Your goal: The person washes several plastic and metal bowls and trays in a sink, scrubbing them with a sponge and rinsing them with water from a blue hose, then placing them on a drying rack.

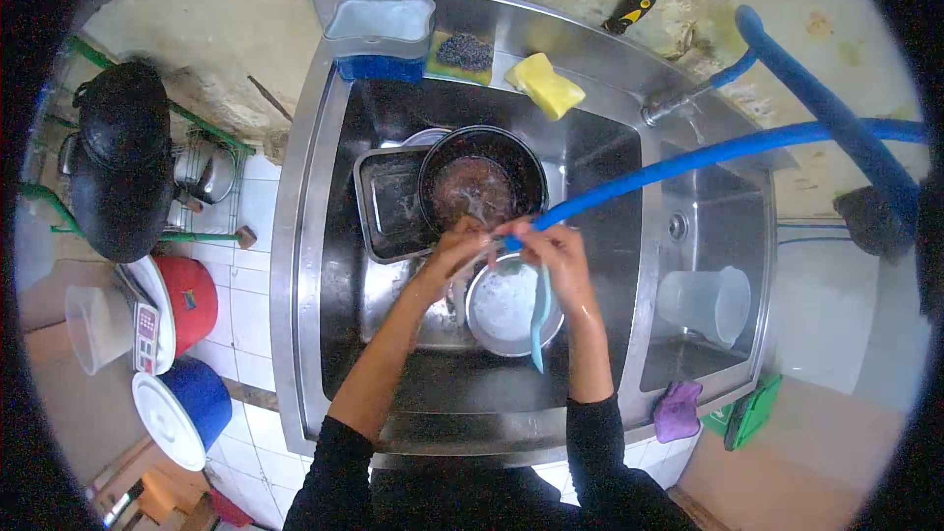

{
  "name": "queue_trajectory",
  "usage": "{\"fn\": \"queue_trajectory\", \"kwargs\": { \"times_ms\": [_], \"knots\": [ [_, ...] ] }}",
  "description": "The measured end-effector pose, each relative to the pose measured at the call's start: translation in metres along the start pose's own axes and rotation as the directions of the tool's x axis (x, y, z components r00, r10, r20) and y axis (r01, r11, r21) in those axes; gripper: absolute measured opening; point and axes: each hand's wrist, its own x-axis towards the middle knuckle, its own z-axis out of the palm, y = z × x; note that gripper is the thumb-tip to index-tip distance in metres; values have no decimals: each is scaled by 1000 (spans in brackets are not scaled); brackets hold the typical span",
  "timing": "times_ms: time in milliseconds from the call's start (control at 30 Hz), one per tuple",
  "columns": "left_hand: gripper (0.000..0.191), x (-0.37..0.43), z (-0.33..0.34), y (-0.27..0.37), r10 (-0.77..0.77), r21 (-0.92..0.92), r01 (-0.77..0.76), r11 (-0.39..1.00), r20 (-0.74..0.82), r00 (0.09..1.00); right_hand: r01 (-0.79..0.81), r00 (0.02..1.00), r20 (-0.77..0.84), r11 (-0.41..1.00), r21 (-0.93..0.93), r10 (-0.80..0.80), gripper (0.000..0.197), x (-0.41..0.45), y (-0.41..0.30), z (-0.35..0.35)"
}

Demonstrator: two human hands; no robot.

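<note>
My right hand [553,247] is closed around the end of a blue hose [664,166] above a steel sink [605,369]. A light-blue strip [543,324] hangs down beside its fingers. My left hand [461,251] meets it at the hose end, its fingers around something small that I cannot make out. Water runs near the fingertips, by the rim of a dark round pot [483,169] holding reddish-brown liquid. A round metal pan [509,302] lies below my hands. Left of the pot, a dark rectangular baking tin [394,199] sits partly under it.
Along the sink's back ledge are a blue container [380,37], a dark scourer [464,51] and a yellow sponge [546,85]. The right basin holds a translucent plastic container [704,302]. A purple cloth [677,411] hangs over the front edge. A rack with black pans [122,162] stands left.
</note>
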Motion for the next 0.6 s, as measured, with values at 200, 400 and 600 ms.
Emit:
{"fn": "queue_trajectory", "kwargs": {
  "times_ms": [200, 400, 600],
  "knots": [
    [42, 7, -9, -1, -289, -511, 271, 815, 46, 956, 10, 998, 70, 999, -49, -7, 34, -2, 4, 13],
    [32, 4, 15, 38, -256, -407, 227, 885, -16, 967, -5, 998, 64, 990, -144, 15, 39, 0, 8, 11],
    [33, 9, 10, 64, -177, -269, 201, 942, 113, 978, -7, 991, 121, 936, -351, 53, 42, -24, 16, 10]
  ]
}}
